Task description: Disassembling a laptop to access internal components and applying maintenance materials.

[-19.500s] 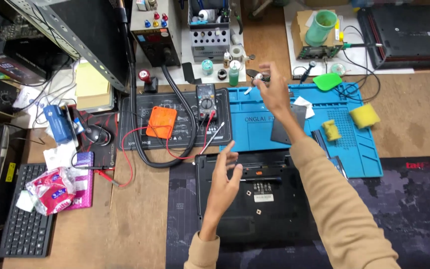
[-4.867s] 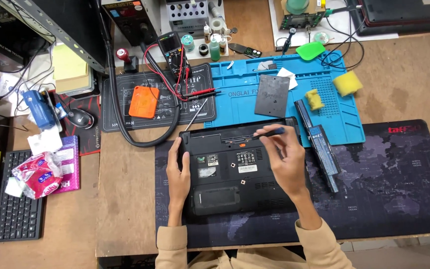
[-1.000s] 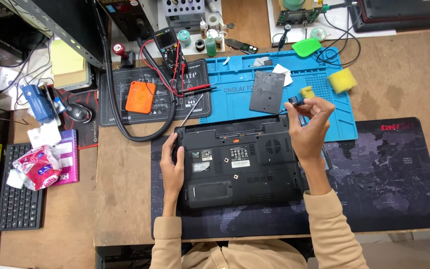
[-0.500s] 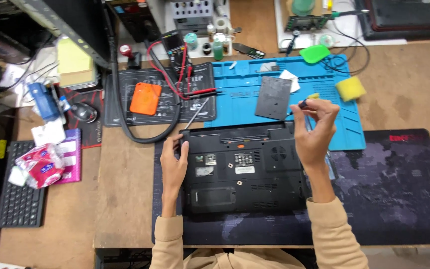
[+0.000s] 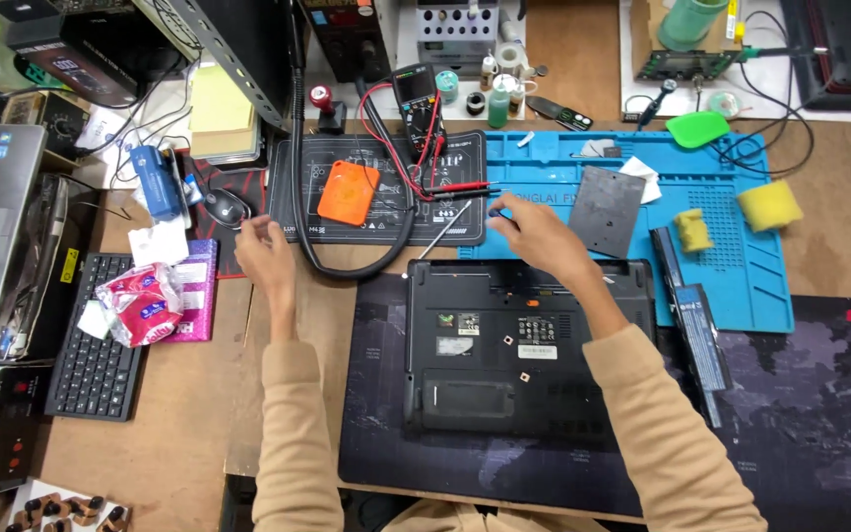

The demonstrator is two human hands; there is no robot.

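Upturned black laptop lies just below my right hand, white labels on its base. Blue mat beneath that hand's closed grip, holding what I cannot tell. Left hand open beside mouse; orange pad between hands.

Black laptop lies flat, underside up, on the dark mat, panel screws facing me. Thin screwdriver lies diagonal just above its top-left corner, near my right fingertips.
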